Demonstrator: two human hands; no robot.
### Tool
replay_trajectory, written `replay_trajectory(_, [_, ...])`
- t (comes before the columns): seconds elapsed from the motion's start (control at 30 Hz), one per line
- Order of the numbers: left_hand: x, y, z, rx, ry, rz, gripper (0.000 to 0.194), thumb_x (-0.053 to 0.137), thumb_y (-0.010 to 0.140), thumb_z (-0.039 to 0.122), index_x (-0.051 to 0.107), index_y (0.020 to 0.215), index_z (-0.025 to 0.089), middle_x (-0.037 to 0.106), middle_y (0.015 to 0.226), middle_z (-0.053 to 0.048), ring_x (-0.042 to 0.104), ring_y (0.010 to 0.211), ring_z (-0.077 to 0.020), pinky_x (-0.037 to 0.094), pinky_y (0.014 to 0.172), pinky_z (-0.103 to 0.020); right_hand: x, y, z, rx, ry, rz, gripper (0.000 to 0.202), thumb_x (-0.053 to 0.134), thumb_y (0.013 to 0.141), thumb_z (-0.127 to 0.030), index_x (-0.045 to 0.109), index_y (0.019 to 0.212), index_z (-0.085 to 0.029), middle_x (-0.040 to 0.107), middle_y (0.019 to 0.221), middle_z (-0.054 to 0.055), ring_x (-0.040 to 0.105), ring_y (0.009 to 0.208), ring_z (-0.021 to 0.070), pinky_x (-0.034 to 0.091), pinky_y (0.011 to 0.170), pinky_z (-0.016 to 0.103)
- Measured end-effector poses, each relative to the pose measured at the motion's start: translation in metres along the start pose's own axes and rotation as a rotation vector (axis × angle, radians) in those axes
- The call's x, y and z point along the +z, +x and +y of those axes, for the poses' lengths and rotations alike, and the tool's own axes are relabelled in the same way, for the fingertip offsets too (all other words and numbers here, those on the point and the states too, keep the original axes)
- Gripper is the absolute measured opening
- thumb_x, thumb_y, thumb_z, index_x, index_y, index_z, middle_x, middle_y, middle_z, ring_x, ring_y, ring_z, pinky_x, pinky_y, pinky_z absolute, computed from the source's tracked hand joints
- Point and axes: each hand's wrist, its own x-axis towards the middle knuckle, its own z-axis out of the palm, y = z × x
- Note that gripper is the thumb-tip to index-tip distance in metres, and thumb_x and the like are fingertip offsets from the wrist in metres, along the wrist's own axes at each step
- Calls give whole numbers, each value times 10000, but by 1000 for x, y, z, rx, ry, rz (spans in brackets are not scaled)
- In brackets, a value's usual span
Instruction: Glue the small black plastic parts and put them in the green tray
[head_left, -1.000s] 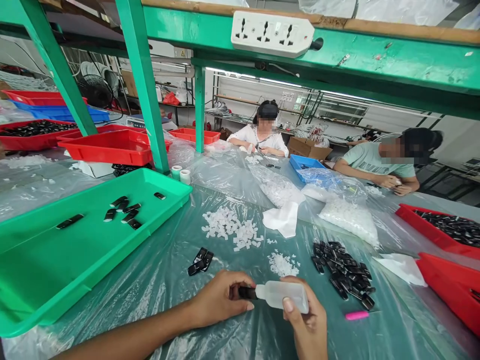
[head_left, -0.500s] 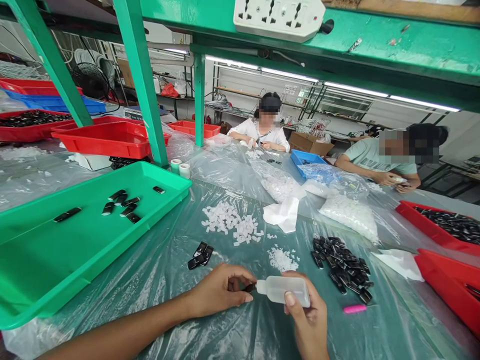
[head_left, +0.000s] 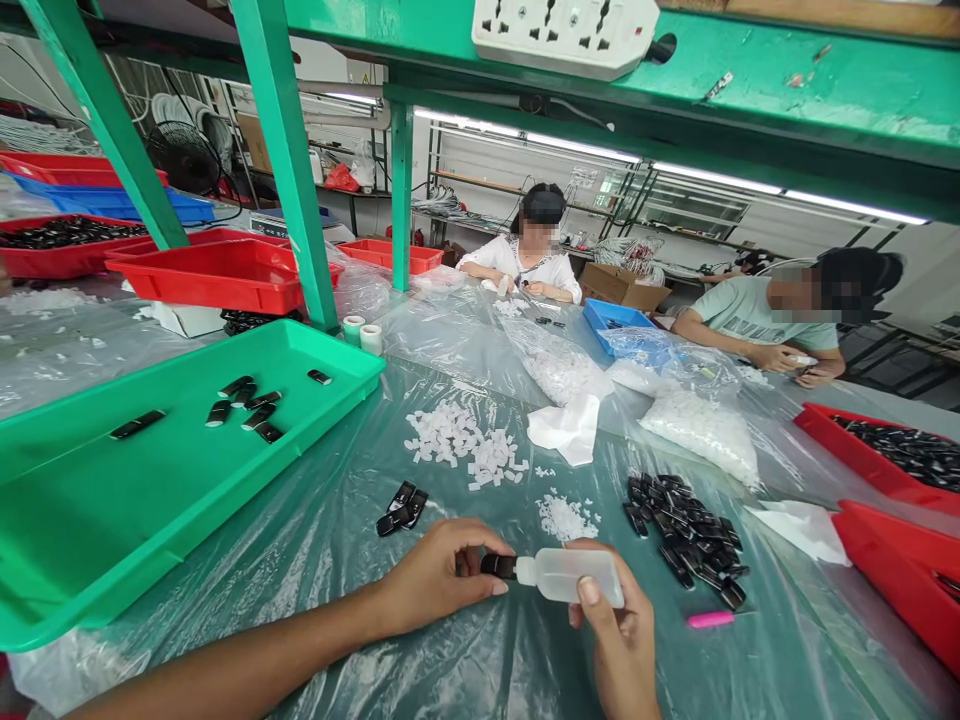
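My left hand (head_left: 446, 572) is closed, pinching a small black plastic casing (head_left: 497, 566) between thumb and fingers. My right hand (head_left: 619, 620) is wrapped round a translucent white squeeze bottle (head_left: 574, 576), which lies sideways with its nozzle pointing left at the casing. Nozzle and casing meet or nearly meet; I cannot tell whether they touch. Beyond my left hand lie several black casings (head_left: 402, 508) in a small cluster. A heap of fine white bits (head_left: 568, 516) is just past the bottle, and a larger heap of white plastic pieces (head_left: 450, 432) lies farther back. Black casings (head_left: 679, 525) are piled to the right.
A green tray (head_left: 187, 500) with several black casings stands at left. A pink-handled tool (head_left: 710, 620) lies right of my right hand. Red trays (head_left: 892, 560) line the right edge. Bags of white pieces (head_left: 705, 430) lie farther back. Two people sit across the table; a green frame (head_left: 285, 150) stands ahead.
The black casing shows more clearly now between my left fingers, at the nozzle. The bottle has shifted very slightly. The heaps and trays have stayed in place.
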Motion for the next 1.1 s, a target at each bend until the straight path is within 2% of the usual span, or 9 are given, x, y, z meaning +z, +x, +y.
replay_trajectory(0.3, [0, 0, 1, -7, -1, -8, 261, 644, 758, 332, 660, 968, 177, 641, 904, -49, 552, 658, -127, 386, 535, -187, 1, 1, 0, -2, -6, 20, 341, 592, 728, -489, 576, 885, -187, 430, 520, -42, 410, 464, 131, 330, 459, 243])
replay_trajectory(0.67, [-1, -1, 4, -3, 6, -6, 267, 640, 762, 334, 660, 981, 182, 642, 914, -54, 556, 672, -134, 401, 559, -194, -1, 1, 2, 3, 5, 7, 350, 597, 717, -496, 594, 868, -181, 455, 532, -28, 406, 451, 126, 335, 432, 242])
replay_trajectory(0.93, [-1, 0, 3, 11, 2, -9, 252, 651, 757, 274, 654, 992, 184, 641, 909, -41, 551, 666, -128, 401, 555, -189, 2, 0, 0, -31, 27, 57, 321, 623, 716, -452, 607, 868, -170, 434, 511, -36, 410, 450, 117, 331, 432, 231])
replay_trajectory(1.1, [-2, -1, 4, 1, 15, -10, 252, 650, 759, 275, 653, 993, 181, 639, 912, -45, 555, 677, -130, 404, 557, -189, 1, 0, 0, -12, -21, 49, 336, 620, 715, -466, 593, 890, -180, 512, 606, -6, 409, 483, 118, 326, 441, 227])
